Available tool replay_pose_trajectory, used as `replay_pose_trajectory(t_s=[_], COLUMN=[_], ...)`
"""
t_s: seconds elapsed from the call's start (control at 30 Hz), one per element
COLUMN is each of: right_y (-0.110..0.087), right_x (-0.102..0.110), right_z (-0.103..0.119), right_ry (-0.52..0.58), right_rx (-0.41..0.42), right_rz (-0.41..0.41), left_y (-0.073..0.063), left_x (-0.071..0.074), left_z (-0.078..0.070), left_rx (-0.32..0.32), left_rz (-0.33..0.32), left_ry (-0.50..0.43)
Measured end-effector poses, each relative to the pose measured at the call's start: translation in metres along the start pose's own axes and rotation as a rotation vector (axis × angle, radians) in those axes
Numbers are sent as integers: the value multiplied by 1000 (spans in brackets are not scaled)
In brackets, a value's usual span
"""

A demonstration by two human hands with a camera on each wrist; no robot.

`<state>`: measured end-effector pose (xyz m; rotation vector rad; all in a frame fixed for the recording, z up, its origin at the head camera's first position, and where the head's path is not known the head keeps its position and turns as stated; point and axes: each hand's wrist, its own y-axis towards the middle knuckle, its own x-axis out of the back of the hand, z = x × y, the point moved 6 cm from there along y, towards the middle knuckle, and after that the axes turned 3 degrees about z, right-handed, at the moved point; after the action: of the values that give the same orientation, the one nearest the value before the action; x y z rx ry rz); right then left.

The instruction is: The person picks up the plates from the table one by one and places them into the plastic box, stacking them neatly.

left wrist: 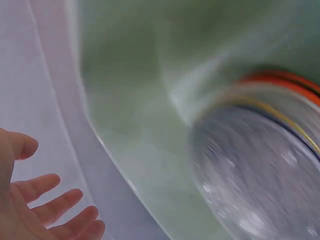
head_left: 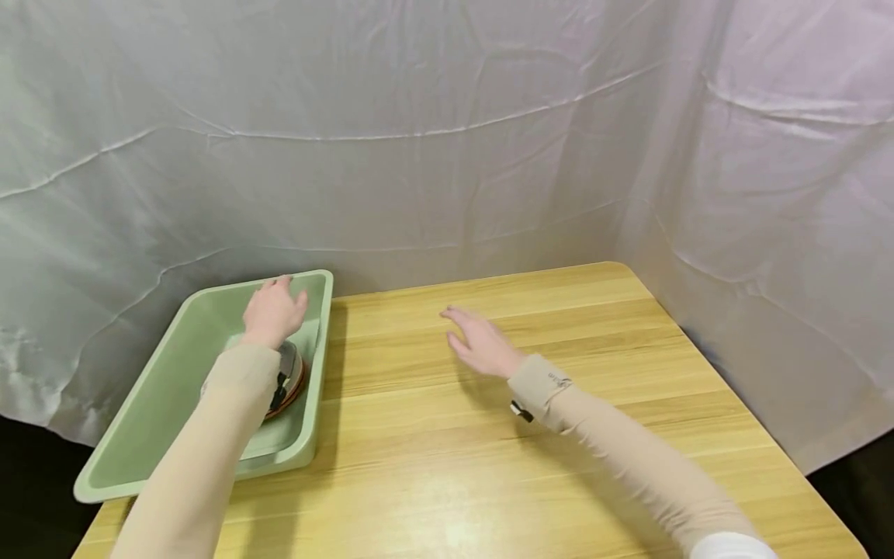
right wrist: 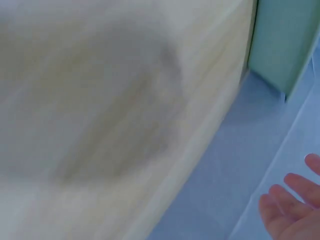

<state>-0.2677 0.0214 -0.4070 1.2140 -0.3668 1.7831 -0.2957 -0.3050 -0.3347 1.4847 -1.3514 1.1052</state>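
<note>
My left hand (head_left: 272,310) is over the far part of a pale green plastic tub (head_left: 178,373), its fingers spread and holding nothing. Inside the tub, partly behind my left wrist, lies a round stack (head_left: 293,369) with a clear or silvery top. The left wrist view shows this stack (left wrist: 255,170) blurred, with yellow, dark and orange bands round its edges; I cannot tell its exact kind. Over the middle of the table, my right hand (head_left: 483,345) hovers with loosely bent fingers and nothing in them. Its fingers also appear in the right wrist view (right wrist: 295,205).
The wooden table (head_left: 433,435) extends to the right of the tub, with a rounded far corner. Grey cloth (head_left: 419,194) hangs behind the table and along its right side. The tub stands at the table's left edge and appears to overhang it.
</note>
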Motion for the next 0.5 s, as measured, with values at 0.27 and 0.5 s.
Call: replay_pose_trajectory(t_s=[0.27, 0.5], right_y=[-6, -18], right_x=[51, 91], right_z=[-41, -71], right_ry=[-80, -137], right_rx=[-121, -215], right_rz=[-48, -88], left_y=[8, 11], left_x=[-3, -14], left_z=[-58, -96], left_rx=[-84, -137], left_rz=[-41, -88], left_ry=[-15, -18])
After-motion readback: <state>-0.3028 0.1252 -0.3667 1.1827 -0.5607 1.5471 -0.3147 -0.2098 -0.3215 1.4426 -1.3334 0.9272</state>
